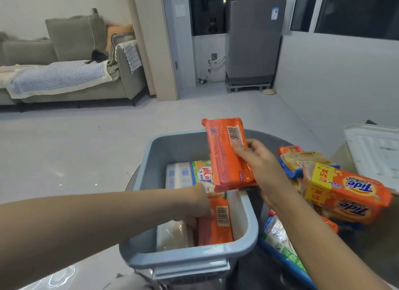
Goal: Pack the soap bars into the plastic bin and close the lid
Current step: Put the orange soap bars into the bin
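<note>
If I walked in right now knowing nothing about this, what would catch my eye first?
Probably the bright orange soap bar that the right hand holds above the grey plastic bin, barcode side up. The left hand reaches down into the bin among packs already inside it. To the right of the bin lies a heap of unpacked soap, topped by a Tide pack, with the translucent lid lying beyond.

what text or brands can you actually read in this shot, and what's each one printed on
"Tide", twice, upside down, on the orange soap multipack right of the bin.
Large red Chinese character on the green and white pack inside the bin: too blurred to quote.
Barcode and QR code on the orange soap bar held by the right hand: digits too small.
Barcode on the orange bar in the bin by the left hand: unreadable.
</note>
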`<action>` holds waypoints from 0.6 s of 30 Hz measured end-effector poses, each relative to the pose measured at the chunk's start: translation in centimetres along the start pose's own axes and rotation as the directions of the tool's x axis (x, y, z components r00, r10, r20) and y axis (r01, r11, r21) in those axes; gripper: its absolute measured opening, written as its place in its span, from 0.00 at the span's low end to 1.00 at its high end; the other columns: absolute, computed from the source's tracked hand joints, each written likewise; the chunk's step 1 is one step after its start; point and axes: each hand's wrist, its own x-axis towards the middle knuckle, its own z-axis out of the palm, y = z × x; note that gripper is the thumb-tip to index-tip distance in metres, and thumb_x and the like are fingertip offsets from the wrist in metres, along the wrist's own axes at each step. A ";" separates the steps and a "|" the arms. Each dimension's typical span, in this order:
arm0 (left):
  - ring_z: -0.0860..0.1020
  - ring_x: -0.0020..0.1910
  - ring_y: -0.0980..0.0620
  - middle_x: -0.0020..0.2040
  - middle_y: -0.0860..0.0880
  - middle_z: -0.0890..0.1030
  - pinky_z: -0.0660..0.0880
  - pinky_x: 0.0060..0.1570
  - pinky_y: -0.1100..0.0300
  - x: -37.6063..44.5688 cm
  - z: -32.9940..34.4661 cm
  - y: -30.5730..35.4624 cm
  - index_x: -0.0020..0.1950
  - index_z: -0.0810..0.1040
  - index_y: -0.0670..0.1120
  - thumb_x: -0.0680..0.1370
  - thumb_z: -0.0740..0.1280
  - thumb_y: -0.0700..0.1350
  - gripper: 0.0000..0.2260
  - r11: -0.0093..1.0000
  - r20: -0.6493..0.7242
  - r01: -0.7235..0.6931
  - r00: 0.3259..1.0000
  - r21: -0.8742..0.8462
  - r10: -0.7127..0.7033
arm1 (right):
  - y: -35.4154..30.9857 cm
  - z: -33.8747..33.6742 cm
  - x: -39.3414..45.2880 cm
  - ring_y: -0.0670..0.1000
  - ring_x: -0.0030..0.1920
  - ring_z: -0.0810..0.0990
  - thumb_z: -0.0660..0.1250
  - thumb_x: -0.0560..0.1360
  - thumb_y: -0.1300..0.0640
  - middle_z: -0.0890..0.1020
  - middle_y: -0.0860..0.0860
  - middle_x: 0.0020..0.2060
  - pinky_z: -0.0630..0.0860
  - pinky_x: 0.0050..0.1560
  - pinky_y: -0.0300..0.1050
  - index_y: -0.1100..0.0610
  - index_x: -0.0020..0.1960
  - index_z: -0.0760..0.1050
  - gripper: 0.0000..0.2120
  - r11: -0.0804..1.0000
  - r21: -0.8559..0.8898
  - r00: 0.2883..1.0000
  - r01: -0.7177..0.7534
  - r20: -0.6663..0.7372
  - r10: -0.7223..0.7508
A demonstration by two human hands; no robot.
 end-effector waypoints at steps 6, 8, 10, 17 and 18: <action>0.82 0.53 0.43 0.57 0.42 0.82 0.80 0.54 0.50 -0.8 -1.2 0.6 0.61 0.77 0.42 0.76 0.67 0.48 0.16 0.940 0.003 -0.098 0.995 0.328 0.103 | -0.1 -0.2 -0.3 0.42 0.38 0.84 0.62 0.63 0.37 0.82 0.45 0.44 0.79 0.33 0.35 0.45 0.51 0.70 0.20 1.000 -0.002 1.000 -0.003 0.017 0.003; 0.84 0.51 0.45 0.54 0.42 0.84 0.80 0.55 0.51 -1.2 -2.1 0.8 0.59 0.81 0.41 0.76 0.66 0.50 0.16 0.913 -0.011 -0.128 0.990 0.387 0.143 | -0.1 -0.3 -0.4 0.41 0.37 0.84 0.62 0.63 0.37 0.82 0.44 0.43 0.78 0.32 0.33 0.45 0.51 0.69 0.21 1.000 -0.011 1.000 -0.001 0.018 0.001; 0.85 0.46 0.47 0.49 0.43 0.86 0.81 0.51 0.55 -1.4 -3.1 0.5 0.54 0.83 0.41 0.76 0.67 0.51 0.15 0.947 0.003 -0.159 0.986 0.278 0.165 | -0.2 -0.2 -0.4 0.40 0.37 0.84 0.62 0.63 0.36 0.81 0.44 0.43 0.77 0.31 0.32 0.46 0.53 0.69 0.22 1.000 -0.013 1.000 0.003 0.015 -0.003; 0.84 0.38 0.49 0.43 0.43 0.85 0.82 0.43 0.54 -1.5 -4.6 -0.4 0.55 0.80 0.39 0.81 0.59 0.47 0.15 0.788 -0.151 -0.363 0.931 -0.497 0.333 | -0.3 -0.1 -0.9 0.40 0.37 0.84 0.63 0.65 0.38 0.81 0.44 0.43 0.78 0.31 0.33 0.46 0.51 0.70 0.19 1.000 -0.004 1.000 -0.012 -0.017 0.012; 0.84 0.38 0.49 0.42 0.44 0.85 0.82 0.42 0.56 -1.7 -4.8 -0.4 0.55 0.80 0.41 0.82 0.57 0.50 0.16 0.719 -0.154 -0.397 0.912 -0.570 0.381 | -0.3 -0.1 -1.0 0.42 0.37 0.84 0.63 0.67 0.39 0.81 0.44 0.44 0.77 0.31 0.33 0.47 0.53 0.70 0.19 1.000 -0.014 1.000 -0.015 -0.024 0.015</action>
